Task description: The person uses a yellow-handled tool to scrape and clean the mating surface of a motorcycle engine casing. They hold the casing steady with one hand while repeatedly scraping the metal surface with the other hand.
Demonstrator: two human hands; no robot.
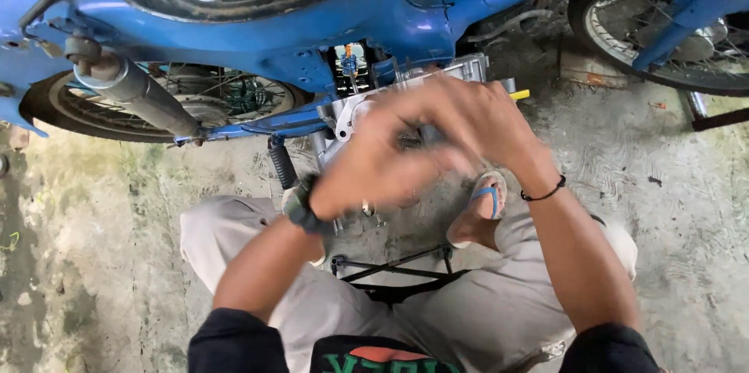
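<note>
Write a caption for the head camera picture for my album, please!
Both hands, left hand and right hand, meet at the engine of a blue motorbike.

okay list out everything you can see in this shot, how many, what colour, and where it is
motorbike frame: one, blue, across the top
wheels: two, black tyres with spokes, top left and top right
exhaust pipe: one, grey, upper left
engine case: one, silver, centre, behind the hands
foot peg: one, black, below the frame
sandal: one, blue strap, centre
floor: grey concrete, stained
left hand: blurred, at the engine, wristwatch on
right hand: blurred, at the engine, black wristband
</note>
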